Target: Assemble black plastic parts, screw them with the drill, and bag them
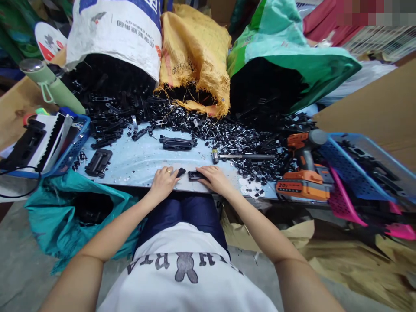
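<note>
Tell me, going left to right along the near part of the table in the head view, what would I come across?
Blue basket → flat black plastic part → left hand → small black piece → right hand on a small black part → orange cordless drill → pink basket.

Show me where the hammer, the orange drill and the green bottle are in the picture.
hammer (242, 156): head view, middle of its dark handle.
orange drill (302, 184): head view, its orange battery base.
green bottle (61, 93): head view, middle of its green body.
</note>
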The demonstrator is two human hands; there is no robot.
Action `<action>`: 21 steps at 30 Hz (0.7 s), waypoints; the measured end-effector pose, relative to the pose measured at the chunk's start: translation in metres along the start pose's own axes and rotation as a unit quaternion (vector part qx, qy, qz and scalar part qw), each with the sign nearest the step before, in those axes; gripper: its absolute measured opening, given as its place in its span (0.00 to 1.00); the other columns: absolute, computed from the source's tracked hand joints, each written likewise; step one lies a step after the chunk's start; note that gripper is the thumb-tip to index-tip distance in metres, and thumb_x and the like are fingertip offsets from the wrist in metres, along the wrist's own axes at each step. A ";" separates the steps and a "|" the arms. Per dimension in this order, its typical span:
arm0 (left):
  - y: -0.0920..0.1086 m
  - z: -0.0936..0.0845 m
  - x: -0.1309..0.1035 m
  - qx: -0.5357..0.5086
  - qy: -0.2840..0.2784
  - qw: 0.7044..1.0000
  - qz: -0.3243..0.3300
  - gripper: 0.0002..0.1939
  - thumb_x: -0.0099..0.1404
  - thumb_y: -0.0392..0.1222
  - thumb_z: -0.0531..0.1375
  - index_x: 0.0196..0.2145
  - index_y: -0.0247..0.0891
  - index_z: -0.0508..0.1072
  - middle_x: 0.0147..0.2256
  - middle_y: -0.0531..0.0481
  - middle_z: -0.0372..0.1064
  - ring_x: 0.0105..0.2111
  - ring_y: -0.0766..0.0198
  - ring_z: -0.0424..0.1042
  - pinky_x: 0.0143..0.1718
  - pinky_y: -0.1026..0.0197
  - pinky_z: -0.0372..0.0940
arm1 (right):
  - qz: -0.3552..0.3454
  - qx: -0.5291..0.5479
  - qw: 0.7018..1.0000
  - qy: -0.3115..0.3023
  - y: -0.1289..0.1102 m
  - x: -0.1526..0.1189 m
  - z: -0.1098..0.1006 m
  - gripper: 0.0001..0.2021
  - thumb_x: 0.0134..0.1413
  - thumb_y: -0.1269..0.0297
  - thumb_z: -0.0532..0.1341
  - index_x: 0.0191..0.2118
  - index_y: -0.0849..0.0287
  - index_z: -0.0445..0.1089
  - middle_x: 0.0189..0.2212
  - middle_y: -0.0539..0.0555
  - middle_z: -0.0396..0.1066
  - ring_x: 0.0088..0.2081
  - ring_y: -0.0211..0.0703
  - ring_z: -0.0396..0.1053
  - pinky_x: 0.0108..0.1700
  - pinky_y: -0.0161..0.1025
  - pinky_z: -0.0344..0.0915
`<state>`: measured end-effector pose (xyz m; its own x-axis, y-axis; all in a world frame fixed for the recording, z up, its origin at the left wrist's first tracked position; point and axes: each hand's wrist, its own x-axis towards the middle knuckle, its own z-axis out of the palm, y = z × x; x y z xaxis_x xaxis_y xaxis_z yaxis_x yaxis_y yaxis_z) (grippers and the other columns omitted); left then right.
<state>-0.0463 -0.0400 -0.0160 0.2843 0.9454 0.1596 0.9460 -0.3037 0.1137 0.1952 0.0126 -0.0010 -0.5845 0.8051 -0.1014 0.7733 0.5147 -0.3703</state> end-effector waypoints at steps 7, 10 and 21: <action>0.016 0.017 0.012 -0.069 0.015 0.997 0.002 0.21 0.67 0.41 0.48 0.55 0.32 0.63 0.42 0.41 0.66 0.43 0.57 0.63 0.43 0.55 0.60 | 0.097 0.174 0.980 0.016 -0.007 0.015 0.000 0.34 0.48 0.40 0.47 0.57 0.55 0.58 0.54 0.53 0.58 0.55 0.36 0.59 0.62 0.39 0.58; 0.012 0.013 0.011 -0.174 0.076 0.981 -0.025 0.21 0.68 0.43 0.47 0.55 0.32 0.62 0.46 0.42 0.64 0.45 0.61 0.64 0.47 0.59 0.62 | 0.143 0.157 0.975 0.062 -0.011 0.020 -0.001 0.34 0.49 0.43 0.48 0.60 0.53 0.54 0.53 0.55 0.59 0.54 0.37 0.59 0.60 0.40 0.59; 0.014 -0.005 0.011 -0.470 0.049 0.871 -0.130 0.23 0.67 0.49 0.47 0.52 0.32 0.66 0.45 0.41 0.63 0.22 0.76 0.64 0.30 0.65 0.65 | 0.071 0.061 0.994 0.059 -0.032 0.004 0.016 0.31 0.50 0.43 0.45 0.56 0.52 0.60 0.52 0.58 0.59 0.53 0.42 0.56 0.60 0.49 0.54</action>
<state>-0.0310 -0.0341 -0.0080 0.0206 0.9961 0.0855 0.4173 -0.0863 0.9047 0.1638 -0.0052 -0.0038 -0.4321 0.9002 -0.0536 0.8067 0.3593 -0.4691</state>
